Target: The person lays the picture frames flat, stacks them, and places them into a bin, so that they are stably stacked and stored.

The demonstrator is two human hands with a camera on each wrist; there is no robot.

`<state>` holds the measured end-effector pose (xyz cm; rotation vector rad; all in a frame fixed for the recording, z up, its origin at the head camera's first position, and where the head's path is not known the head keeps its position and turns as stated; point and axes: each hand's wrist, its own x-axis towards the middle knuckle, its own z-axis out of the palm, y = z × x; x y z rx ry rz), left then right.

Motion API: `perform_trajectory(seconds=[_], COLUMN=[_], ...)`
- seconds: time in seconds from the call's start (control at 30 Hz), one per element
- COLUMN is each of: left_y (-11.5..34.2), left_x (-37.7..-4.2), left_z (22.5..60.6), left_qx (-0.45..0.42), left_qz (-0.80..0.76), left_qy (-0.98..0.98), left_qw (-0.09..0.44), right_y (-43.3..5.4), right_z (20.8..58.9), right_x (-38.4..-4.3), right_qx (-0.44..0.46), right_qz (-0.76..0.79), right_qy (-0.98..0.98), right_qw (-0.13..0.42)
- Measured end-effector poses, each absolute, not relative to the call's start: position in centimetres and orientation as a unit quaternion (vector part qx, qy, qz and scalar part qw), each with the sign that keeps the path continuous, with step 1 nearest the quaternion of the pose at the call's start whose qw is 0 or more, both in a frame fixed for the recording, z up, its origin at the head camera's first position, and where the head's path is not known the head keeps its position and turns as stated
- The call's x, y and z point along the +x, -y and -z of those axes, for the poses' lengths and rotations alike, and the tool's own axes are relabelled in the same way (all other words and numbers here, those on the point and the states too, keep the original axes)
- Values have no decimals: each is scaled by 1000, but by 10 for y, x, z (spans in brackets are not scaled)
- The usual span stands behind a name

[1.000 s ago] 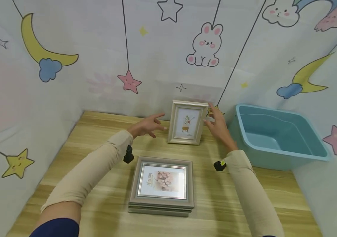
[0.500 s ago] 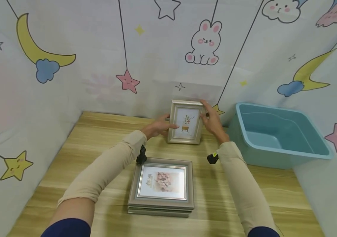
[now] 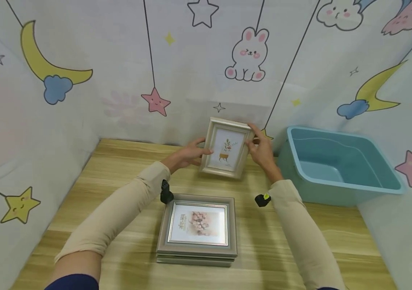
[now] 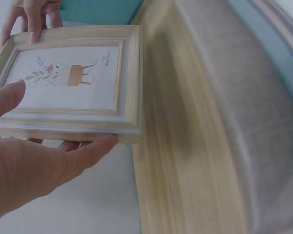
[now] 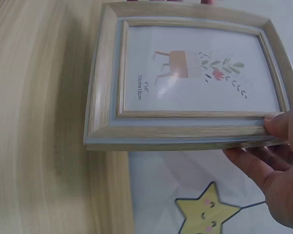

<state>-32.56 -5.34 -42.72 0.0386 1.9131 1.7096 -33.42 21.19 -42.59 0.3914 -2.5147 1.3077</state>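
Note:
A small beige picture frame point(image 3: 226, 148) with a potted-plant print is held upright and slightly tilted near the back wall. My left hand point(image 3: 187, 154) grips its left edge, the thumb on the front and the fingers behind. At the upper right edge my right hand point(image 3: 261, 151) pinches the frame between thumb and fingers. In the left wrist view the picture frame point(image 4: 71, 80) has the left thumb over its front border. The right wrist view shows the right hand point(image 5: 278, 165) at a corner of it. Nearer me lies a stack of larger picture frames point(image 3: 196, 227), the top one with a flower print.
A blue plastic tub point(image 3: 343, 165) stands at the right on the wood-grain table point(image 3: 119, 177). Behind the table hangs a white cloth point(image 3: 119, 48) printed with stars, moons and a rabbit.
My hands have closed in on the small picture frame from both sides and taken hold of it. It now leans clockwise and appears lifted a little off the table.

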Motion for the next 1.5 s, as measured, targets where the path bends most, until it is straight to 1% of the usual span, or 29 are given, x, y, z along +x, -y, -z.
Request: perform_trajectory(seconds=[0.13,0.3,0.53,0.6,0.67,0.73,0.77,0.97,1.03,1.1,1.23,1.5], left_y=[65,73,69,69,69,71,72,79,81,80,76,69], left_x=[-320,-310,-301,-300,-298,-295,-293,-271,-263,-256,-247,-235], left_z=[421,425,438,440,440,437,436,427,426,426,424,423], left_qx=[9,-38,-156,-193,-214,-209,-202,-141,-119,-89,-53,-51], left_qz=[-655,-696,-781,-808,-836,-860,-869,-862,-856,-852,-856,-875], left_qy=[-710,-682,-595,-551,-501,-459,-443,-446,-453,-463,-470,-462], left_qw=[259,222,108,82,66,72,84,196,218,227,208,134], right_y=[-206,-198,-190,-189,-187,-184,-182,-169,-164,-160,-151,-137], right_z=[410,399,405,408,409,410,411,411,408,409,415,425], right_x=[-325,-315,-297,-293,-291,-289,-287,-274,-266,-261,-253,-242], right_qx=[123,112,75,70,70,71,73,96,109,121,135,151], right_qz=[-493,-522,-567,-593,-618,-634,-640,-677,-687,-690,-689,-679], right_qy=[849,829,808,789,767,750,743,692,674,662,650,642], right_qw=[147,167,145,148,158,173,181,234,250,267,291,322])
